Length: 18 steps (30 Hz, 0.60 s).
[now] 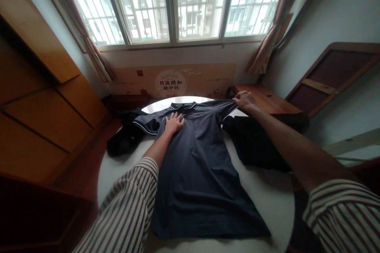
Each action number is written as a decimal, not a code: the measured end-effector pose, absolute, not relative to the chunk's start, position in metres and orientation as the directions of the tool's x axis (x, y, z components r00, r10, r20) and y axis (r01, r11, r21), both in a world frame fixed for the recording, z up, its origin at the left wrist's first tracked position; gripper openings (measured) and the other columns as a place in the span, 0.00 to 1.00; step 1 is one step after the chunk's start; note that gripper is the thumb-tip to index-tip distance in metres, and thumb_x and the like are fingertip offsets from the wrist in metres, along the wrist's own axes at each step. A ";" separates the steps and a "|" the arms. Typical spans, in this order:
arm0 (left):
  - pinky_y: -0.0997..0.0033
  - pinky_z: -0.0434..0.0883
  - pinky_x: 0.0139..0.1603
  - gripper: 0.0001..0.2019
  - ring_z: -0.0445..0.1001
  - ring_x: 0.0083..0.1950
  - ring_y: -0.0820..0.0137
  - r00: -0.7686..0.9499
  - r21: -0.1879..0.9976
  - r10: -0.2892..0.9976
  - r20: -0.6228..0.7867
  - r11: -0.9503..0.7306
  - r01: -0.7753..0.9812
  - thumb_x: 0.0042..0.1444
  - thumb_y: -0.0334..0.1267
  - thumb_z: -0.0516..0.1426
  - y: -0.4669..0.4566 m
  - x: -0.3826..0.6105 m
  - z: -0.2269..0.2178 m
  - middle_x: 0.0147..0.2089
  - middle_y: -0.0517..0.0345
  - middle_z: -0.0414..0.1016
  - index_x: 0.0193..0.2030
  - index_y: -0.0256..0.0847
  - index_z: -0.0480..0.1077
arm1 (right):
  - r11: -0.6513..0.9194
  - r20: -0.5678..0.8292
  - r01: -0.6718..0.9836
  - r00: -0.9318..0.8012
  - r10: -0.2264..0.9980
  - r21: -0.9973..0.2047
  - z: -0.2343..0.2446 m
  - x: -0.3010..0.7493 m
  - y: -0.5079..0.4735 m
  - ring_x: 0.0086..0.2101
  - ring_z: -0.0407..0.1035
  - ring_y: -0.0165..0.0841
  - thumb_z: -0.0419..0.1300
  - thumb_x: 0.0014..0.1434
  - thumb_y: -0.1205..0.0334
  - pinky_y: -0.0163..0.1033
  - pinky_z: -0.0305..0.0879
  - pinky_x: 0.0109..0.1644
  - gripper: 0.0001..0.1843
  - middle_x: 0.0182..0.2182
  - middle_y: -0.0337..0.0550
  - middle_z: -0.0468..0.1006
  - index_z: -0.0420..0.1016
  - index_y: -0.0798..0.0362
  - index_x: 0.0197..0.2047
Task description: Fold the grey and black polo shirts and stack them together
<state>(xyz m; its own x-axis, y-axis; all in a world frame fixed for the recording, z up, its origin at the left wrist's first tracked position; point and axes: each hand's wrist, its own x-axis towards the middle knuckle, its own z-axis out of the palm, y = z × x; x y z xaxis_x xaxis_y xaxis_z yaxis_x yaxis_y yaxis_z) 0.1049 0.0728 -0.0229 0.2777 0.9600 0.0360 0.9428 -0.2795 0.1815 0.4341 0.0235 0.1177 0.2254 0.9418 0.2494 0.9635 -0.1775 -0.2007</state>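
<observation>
A dark navy polo shirt [196, 174] lies spread on a round white table [279, 201], its collar toward the window and its hem toward me. White piping edges the collar and sleeves. My left hand [174, 122] rests flat on the chest just below the collar, fingers spread. At the upper right, my right hand [245, 101] pinches the end of the shirt's right-side sleeve and holds it stretched outward. The opposite sleeve lies loose on the table. Some creases run across the body of the shirt.
Black folded cloth [255, 142] lies on the table at the right, and a crumpled black garment [124, 138] at the left. Behind stands a wooden side table [267, 101]. A printed box panel [208, 79] leans under the window; wooden cabinets [44, 126] line the left.
</observation>
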 end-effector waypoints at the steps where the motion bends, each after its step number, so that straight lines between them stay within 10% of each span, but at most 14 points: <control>1: 0.34 0.42 0.70 0.32 0.41 0.76 0.55 0.278 0.182 0.960 0.034 -0.280 0.943 0.66 0.55 0.38 0.073 0.105 -0.023 0.76 0.52 0.45 0.74 0.48 0.51 | -0.186 0.272 0.963 0.236 0.933 -0.197 0.117 0.433 0.019 0.41 0.74 0.39 0.53 0.67 0.61 0.39 0.65 0.44 0.17 0.42 0.62 0.79 0.78 0.66 0.45; 6: 0.34 0.42 0.70 0.32 0.41 0.76 0.55 0.280 0.189 0.959 0.032 -0.281 0.941 0.67 0.55 0.38 0.073 0.105 -0.022 0.76 0.53 0.45 0.74 0.48 0.51 | 0.012 0.360 0.983 0.057 0.931 -0.186 0.102 0.395 -0.052 0.41 0.74 0.40 0.56 0.65 0.57 0.39 0.65 0.42 0.15 0.42 0.51 0.79 0.77 0.55 0.49; 10: 0.34 0.43 0.71 0.31 0.43 0.76 0.54 0.269 0.212 0.963 0.033 -0.269 0.939 0.67 0.54 0.40 0.070 0.106 -0.018 0.76 0.53 0.46 0.73 0.47 0.53 | 0.235 0.082 0.939 -0.221 0.972 -0.252 0.070 0.361 -0.159 0.31 0.76 0.37 0.57 0.65 0.50 0.37 0.67 0.36 0.15 0.29 0.42 0.80 0.79 0.51 0.44; 18: 0.63 0.66 0.63 0.17 0.70 0.60 0.61 0.473 0.309 0.828 0.301 -0.555 0.773 0.65 0.37 0.50 -0.013 0.089 0.016 0.59 0.45 0.71 0.58 0.38 0.69 | 0.546 0.237 0.785 -0.493 0.837 -0.293 0.006 0.370 -0.306 0.53 0.72 0.46 0.68 0.55 0.49 0.49 0.74 0.53 0.28 0.53 0.54 0.77 0.75 0.50 0.57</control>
<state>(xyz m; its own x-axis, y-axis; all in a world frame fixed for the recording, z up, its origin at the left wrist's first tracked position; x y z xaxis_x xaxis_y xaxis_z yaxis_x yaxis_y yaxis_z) 0.0890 -0.0131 0.0162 0.4735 0.8276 0.3014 0.7728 -0.5545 0.3087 0.3704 -0.3056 0.0060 -0.4932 0.8371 0.2368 0.7852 0.5455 -0.2930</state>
